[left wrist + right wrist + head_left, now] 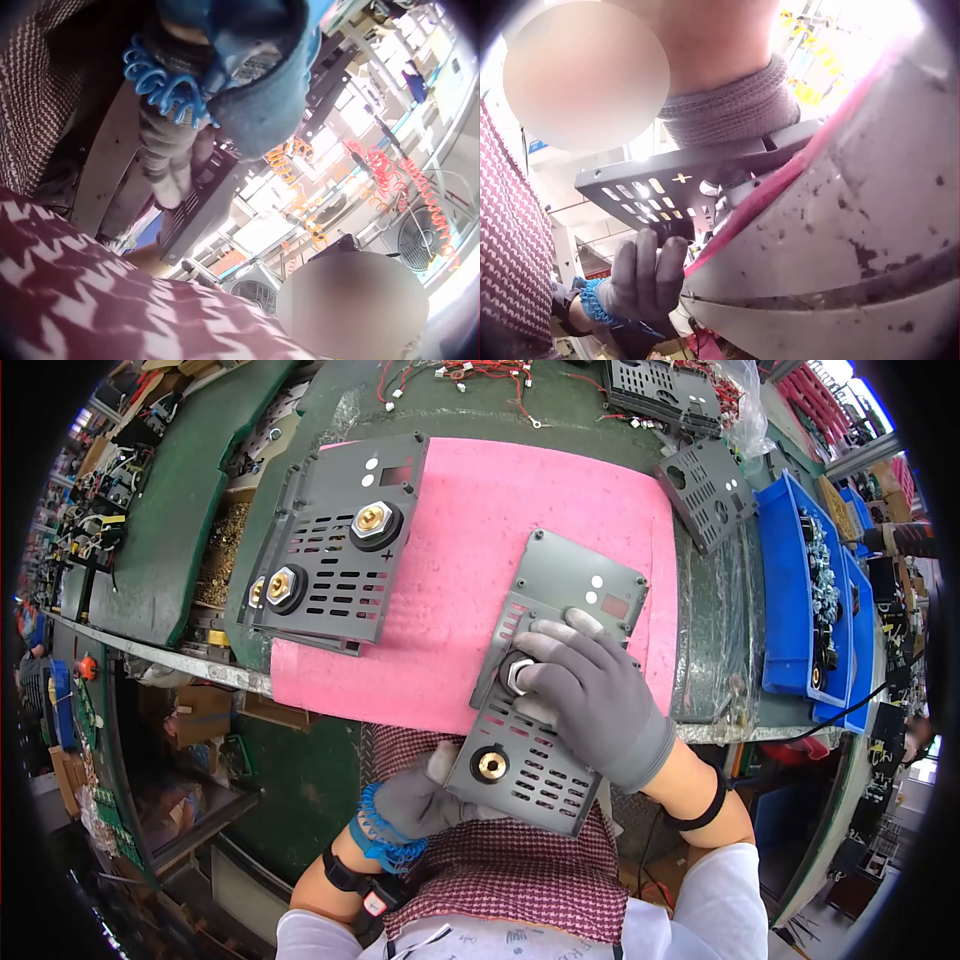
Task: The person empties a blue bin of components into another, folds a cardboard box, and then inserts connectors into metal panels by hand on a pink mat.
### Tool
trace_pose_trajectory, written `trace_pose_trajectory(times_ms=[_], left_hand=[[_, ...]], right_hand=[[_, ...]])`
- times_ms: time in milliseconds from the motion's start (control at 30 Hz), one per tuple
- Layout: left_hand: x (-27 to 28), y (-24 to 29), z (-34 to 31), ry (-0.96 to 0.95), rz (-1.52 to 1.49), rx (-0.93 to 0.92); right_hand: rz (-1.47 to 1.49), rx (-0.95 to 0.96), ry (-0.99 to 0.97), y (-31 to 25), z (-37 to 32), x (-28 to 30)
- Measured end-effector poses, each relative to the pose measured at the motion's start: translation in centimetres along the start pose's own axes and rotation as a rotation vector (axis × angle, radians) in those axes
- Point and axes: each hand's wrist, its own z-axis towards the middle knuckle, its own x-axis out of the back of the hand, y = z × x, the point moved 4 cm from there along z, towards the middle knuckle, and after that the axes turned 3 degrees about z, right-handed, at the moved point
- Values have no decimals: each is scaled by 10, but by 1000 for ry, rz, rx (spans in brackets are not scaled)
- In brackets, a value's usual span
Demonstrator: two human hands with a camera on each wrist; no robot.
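Observation:
A dark grey slotted metal panel (pixel 545 780) overhangs the near edge of the pink mat, overlapping another grey panel (pixel 570 565) that lies on it. My gloved left hand (pixel 420 800) grips the near panel's left corner, thumb at its edge; in the right wrist view the left fingers (pixel 646 274) reach up to its underside. A brass terminal (pixel 491 765) shows in the panel's lower hole. Over the upper terminal, my gloved right hand (pixel 605 705) pinches a silver hex nut (pixel 519 675) with thumb and fingers. The left wrist view shows the panel edge (pixel 199 214) beside the left fingers.
Stacked grey panels (pixel 340 550) with brass terminals and nuts lie at the left of the pink mat (pixel 460 500). Blue bins (pixel 790 600) of small parts stand at right. Another panel (pixel 705 495) and red wires (pixel 480 372) are at the back.

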Motion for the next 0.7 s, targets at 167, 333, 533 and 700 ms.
trace_pose_trajectory(times_ms=[167, 333, 533, 700], left_hand=[[-8, 12, -5, -146, 136, -66], [-23, 22, -3, 24, 57, 0], [-24, 19, 8, -26, -10, -51], [-24, 19, 11, -41, -31, -57]], right_hand=[[506, -208, -163, 12, 4, 22], [546, 121, -223, -14, -3, 14], [427, 144, -162, -19, -3, 26], [429, 249, -79, -21, -7, 16]])
